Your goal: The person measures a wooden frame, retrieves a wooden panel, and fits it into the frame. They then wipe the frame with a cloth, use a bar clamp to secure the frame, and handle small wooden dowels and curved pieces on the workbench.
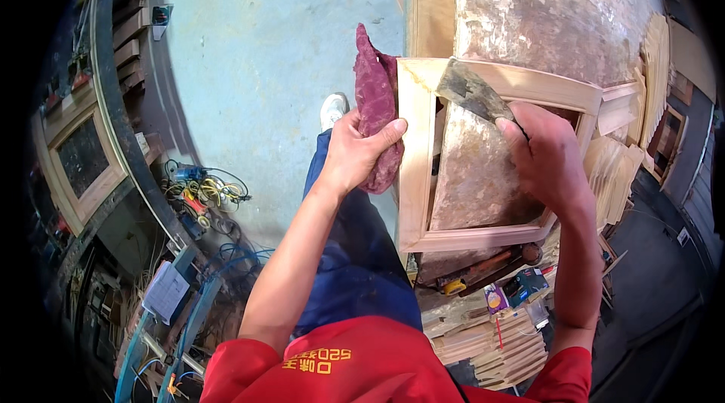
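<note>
A pale wooden frame [413,191] with an open middle lies on the work table. My left hand [353,152] is closed around a bunched maroon cloth [375,93] at the frame's left side, thumb on top. In my right hand [550,155] is a worn, mottled grey-brown strip of sandpaper [474,91], pinched between thumb and fingers. The strip's far end lies at the frame's upper left corner, and the hand itself is over the frame's opening and right side.
The stained table top [555,6] extends beyond the frame. A power tool [525,286] and stacked wood strips [510,350] are near my right side. Tangled cables [215,188] lie on the floor at left. Another wooden frame [79,157] stands at far left.
</note>
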`<state>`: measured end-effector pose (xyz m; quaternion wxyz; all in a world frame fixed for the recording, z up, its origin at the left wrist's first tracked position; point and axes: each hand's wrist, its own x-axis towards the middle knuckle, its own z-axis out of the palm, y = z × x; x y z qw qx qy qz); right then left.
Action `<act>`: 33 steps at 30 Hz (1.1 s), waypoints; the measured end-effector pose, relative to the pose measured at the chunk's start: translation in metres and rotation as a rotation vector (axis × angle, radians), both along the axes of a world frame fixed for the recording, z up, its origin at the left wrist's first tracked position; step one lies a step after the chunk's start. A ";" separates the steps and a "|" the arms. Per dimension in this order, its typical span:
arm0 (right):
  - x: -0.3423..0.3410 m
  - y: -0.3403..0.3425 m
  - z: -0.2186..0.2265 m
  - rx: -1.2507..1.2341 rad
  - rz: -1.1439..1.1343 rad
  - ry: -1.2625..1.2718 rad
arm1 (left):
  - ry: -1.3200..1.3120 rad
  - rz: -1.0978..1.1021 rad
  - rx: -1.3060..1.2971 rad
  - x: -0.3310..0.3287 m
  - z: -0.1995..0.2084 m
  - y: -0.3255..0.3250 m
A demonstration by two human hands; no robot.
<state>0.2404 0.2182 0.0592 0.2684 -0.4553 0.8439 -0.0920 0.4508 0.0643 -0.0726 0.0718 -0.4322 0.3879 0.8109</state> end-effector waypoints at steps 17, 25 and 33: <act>0.166 0.011 0.001 -0.204 -0.564 -0.630 | 0.072 0.169 -0.405 0.043 0.042 0.018; 0.158 0.018 -0.031 -0.248 -0.946 -0.399 | -0.025 0.014 -0.245 -0.001 0.000 0.001; 0.169 -0.010 -0.056 -0.264 -0.994 -0.281 | 0.032 -0.053 -0.038 -0.010 0.000 -0.008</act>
